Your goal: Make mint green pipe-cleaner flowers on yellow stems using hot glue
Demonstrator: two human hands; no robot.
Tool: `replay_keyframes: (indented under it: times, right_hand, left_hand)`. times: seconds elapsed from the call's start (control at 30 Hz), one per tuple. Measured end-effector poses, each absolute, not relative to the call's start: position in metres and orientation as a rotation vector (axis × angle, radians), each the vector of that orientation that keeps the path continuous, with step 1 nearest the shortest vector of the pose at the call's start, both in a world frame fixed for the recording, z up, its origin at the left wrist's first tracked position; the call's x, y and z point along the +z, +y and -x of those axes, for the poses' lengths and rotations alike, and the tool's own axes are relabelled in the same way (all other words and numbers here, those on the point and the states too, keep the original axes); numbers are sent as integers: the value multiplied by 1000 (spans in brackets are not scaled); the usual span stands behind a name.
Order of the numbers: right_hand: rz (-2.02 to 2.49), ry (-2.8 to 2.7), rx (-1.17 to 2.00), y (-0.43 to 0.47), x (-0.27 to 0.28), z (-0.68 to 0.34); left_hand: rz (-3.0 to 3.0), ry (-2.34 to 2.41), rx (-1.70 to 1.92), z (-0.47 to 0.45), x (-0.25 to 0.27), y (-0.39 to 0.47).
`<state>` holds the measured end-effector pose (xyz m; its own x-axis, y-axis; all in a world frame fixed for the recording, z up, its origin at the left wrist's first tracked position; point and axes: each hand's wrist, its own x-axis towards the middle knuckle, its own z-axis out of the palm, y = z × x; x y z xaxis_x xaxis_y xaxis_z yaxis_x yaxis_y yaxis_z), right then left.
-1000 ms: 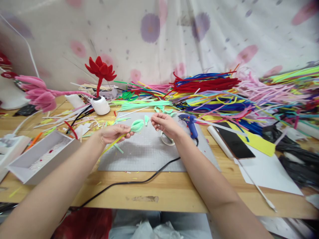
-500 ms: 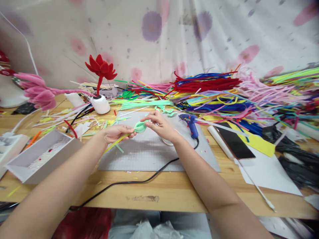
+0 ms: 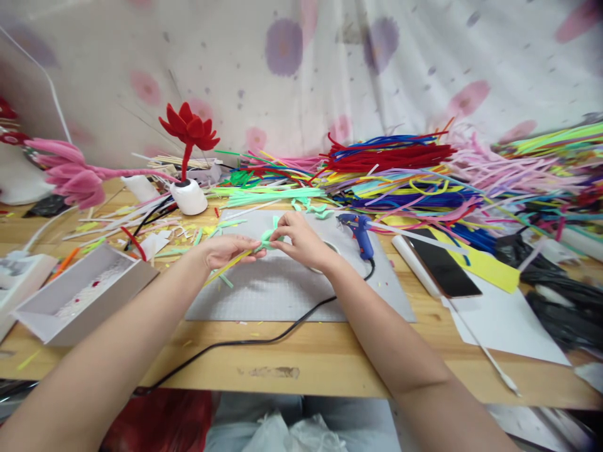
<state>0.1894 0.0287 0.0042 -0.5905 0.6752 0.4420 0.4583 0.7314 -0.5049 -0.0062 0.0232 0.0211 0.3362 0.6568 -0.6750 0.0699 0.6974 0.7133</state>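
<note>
My left hand point(image 3: 230, 251) pinches a yellow pipe-cleaner stem point(image 3: 228, 267) just below a mint-green pipe-cleaner flower point(image 3: 266, 237). One green petal sticks up behind the fingers. On the flower's right side, my right hand point(image 3: 301, 242) has thumb and fingers closed on a green petal. The fingers hide part of the flower. Both hands are over a grey cutting mat point(image 3: 264, 295). A roll of tape point(image 3: 332, 247) lies partly behind my right wrist. Loose green petals point(image 3: 313, 209) rest at the mat's far edge.
A blue glue gun point(image 3: 360, 235) lies at the mat's right, its black cable point(image 3: 264, 342) crossing the front. Pipe cleaners point(image 3: 391, 157) pile up at the back. A red flower in a white pot point(image 3: 189, 198), a grey box point(image 3: 94, 295) and a phone point(image 3: 443, 263) flank the mat.
My right hand has closed in on the flower and now grips a petal. The green petals, bunched into an oval before, look spread, one pointing up. My left hand has shifted slightly right.
</note>
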Motion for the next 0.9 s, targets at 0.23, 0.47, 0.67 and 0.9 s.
replay_keyframes:
  times: [0.23, 0.47, 0.67, 0.9]
  right_hand:
    - [831, -2289, 446, 30, 5, -190]
    - [840, -2297, 446, 29, 7, -192]
    - [795, -2078, 823, 36, 12, -209]
    - [646, -1604, 1567, 44, -17, -210]
  left_hand:
    - [-642, 1186, 484, 3, 23, 24]
    - [-546, 1157, 450, 5, 20, 26]
    - [-365, 993, 486, 7, 20, 24]
    - [-439, 925, 487, -5, 16, 25]
